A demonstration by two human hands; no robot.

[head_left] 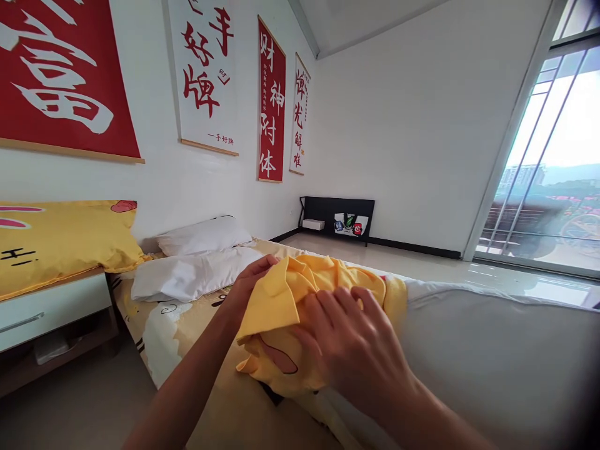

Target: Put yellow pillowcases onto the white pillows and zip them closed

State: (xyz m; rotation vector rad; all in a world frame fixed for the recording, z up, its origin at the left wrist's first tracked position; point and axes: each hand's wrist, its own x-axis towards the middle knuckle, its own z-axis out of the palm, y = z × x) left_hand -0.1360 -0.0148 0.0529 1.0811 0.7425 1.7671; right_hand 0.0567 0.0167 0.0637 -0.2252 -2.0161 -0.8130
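A bunched yellow pillowcase [272, 306] with a pink patch outlined in dark is gathered between my two hands, over the bed. My left hand [250, 281] grips its far left side; the cloth covers part of those fingers. On the near side, my right hand [349, 337] is closed, its curled fingers pressed into the gathered folds. To the right, a large smooth white pillow [487, 356] meets the pillowcase's edge. How far the pillow reaches into the cloth is hidden.
Two white pillows [201, 269] lie on the patterned bed sheet [164, 337]. At left, a yellow printed pillow [70, 240] rests on a bedside cabinet [56, 319]. A low black rack [323, 212] stands by the far wall, and a barred window [544, 156] is at right.
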